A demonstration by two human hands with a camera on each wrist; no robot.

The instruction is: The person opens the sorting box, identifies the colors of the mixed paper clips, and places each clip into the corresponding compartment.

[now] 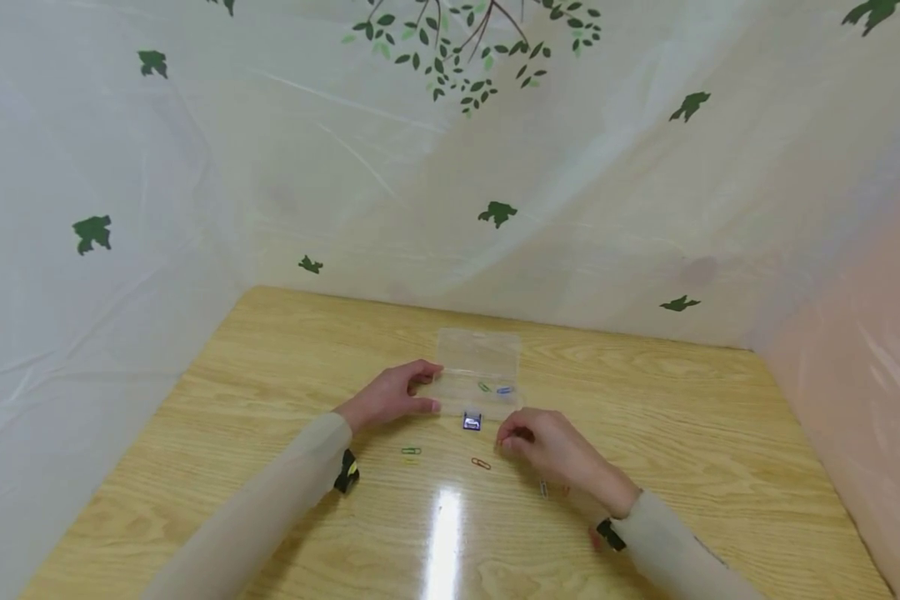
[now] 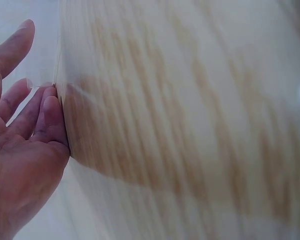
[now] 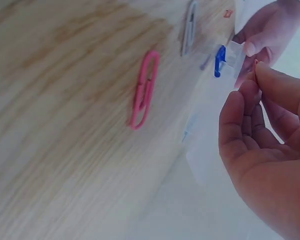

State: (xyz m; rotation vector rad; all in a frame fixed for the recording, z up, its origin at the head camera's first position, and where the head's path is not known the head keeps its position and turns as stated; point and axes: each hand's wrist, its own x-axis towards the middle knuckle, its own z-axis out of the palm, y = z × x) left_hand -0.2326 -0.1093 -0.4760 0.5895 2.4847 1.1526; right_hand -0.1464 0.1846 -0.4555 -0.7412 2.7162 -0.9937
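A clear plastic box (image 1: 457, 387) lies on the table with its transparent lid (image 1: 480, 350) folded back. Inside it are a green paper clip (image 1: 483, 387) and a blue paper clip (image 1: 504, 390); a blue latch (image 1: 472, 421) shows at its front edge. My left hand (image 1: 390, 394) holds the box at its left side, thumb at the front corner and fingers farther back. Just off the front right corner, my right hand (image 1: 551, 440) pinches a small red paper clip (image 3: 256, 65) between thumb and index finger, mostly hidden by the fingertips.
Loose paper clips lie in front of the box: a red clip (image 1: 481, 464), a green clip (image 1: 411, 451) and a yellow clip (image 1: 408, 460). Beneath my right forearm are a grey clip (image 1: 544, 489) and a pink clip (image 3: 145, 90). A patterned sheet (image 1: 390, 192) hangs behind the table.
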